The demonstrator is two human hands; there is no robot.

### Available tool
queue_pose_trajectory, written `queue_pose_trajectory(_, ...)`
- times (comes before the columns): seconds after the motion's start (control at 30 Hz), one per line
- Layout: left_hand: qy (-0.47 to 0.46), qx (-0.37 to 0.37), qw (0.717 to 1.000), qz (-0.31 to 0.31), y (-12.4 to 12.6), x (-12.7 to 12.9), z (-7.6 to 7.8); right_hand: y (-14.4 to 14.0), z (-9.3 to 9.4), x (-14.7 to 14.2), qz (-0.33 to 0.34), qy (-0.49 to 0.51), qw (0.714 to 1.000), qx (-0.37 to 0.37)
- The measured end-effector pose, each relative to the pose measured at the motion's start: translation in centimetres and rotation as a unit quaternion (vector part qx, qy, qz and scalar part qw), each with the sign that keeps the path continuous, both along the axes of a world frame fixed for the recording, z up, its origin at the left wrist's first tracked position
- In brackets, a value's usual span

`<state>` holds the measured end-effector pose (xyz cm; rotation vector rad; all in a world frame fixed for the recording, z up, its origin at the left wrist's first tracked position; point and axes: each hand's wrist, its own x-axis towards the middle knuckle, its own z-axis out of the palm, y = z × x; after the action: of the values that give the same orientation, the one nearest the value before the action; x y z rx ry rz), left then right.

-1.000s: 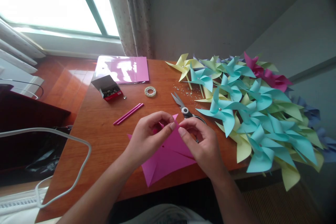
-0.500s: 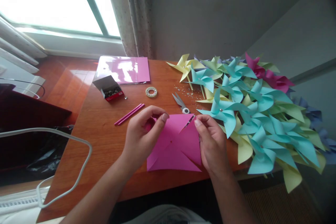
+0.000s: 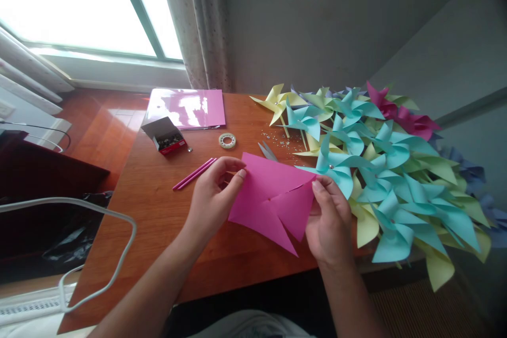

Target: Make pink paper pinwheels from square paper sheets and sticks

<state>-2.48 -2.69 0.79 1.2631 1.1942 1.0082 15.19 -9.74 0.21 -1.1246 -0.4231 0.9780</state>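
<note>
Both hands pinch the cut square pink paper sheet [image 3: 273, 198], left hand [image 3: 214, 198] at its left corner, right hand [image 3: 328, 219] at its right, keeping it spread flat above the wooden counter [image 3: 158, 206].

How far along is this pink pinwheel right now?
Done: the pink paper square is cut along its diagonals, and a heap of finished pinwheels lies to the right. In hand: left hand and right hand hold its edges. Left: no flaps are folded in, and the pink sticks lie unused.
</note>
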Motion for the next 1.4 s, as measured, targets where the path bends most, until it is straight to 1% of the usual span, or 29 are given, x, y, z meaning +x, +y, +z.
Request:
queue_pose_trajectory(0.13,-0.05,-0.046,0.998,0.0,0.0,0.2,0.2,-0.2,0.5,-0.3,0.011,0.005,1.0,0.004)
queue_pose_trajectory(0.33,-0.159,-0.114,0.981,0.0,0.3,0.4,0.5,-0.4,0.7,-0.5,0.024,-0.012,0.999,-0.019)
queue_pose_trajectory(0.5,-0.185,-0.157,0.97,0.012,0.4,0.4,0.3,-0.7,0.5,-1.0,0.035,0.027,0.999,-0.019)
queue_pose_trajectory(0.63,-0.195,-0.146,0.97,0.024,0.4,0.2,0.0,-1.3,0.0,-1.9,0.06,0.08,0.995,-0.012)
queue_pose_trajectory(0.73,-0.205,-0.133,0.969,0.035,0.5,-0.1,0.0,-1.8,-0.5,-2.3,0.055,0.073,0.995,-0.028)
queue_pose_trajectory(0.8,-0.211,-0.127,0.969,0.034,0.6,-0.2,0.1,-2.3,-1.0,-2.3,0.062,0.049,0.996,-0.048)
queue_pose_trajectory(0.87,-0.202,-0.116,0.972,0.04,0.6,-0.2,0.2,-3.0,-1.4,-1.9,0.089,0.012,0.993,-0.07)
queue_pose_trajectory(0.97,-0.146,-0.074,0.985,0.056,0.4,-0.1,0.5,-3.8,-1.9,-0.9,0.151,-0.059,0.981,-0.106)
queue_pose_trajectory(1.03,-0.095,-0.041,0.993,0.051,0.2,0.1,0.5,-4.2,-2.1,0.1,0.171,-0.11,0.972,-0.12)
queue_pose_trajectory(1.1,-0.059,-0.015,0.998,0.035,0.0,0.2,0.5,-4.3,-2.2,1.0,0.147,-0.167,0.968,-0.119)
queue_pose_trajectory(1.17,-0.042,0.002,0.999,0.019,-0.2,0.3,0.3,-4.1,-2.1,1.9,0.1,-0.226,0.962,-0.113)
queue_pose_trajectory(1.23,-0.033,0.015,0.999,0.006,-0.3,0.4,0.0,-3.5,-1.7,2.5,0.071,-0.288,0.949,-0.102)
queue_pose_trajectory(1.33,-0.023,0.029,0.999,-0.014,-0.4,0.5,-0.5,-1.9,-0.4,2.5,0.078,-0.396,0.913,-0.061)
queue_pose_trajectory(1.4,-0.016,0.037,0.999,-0.025,-0.5,0.5,-0.8,-0.4,0.8,1.9,0.107,-0.447,0.888,-0.028)
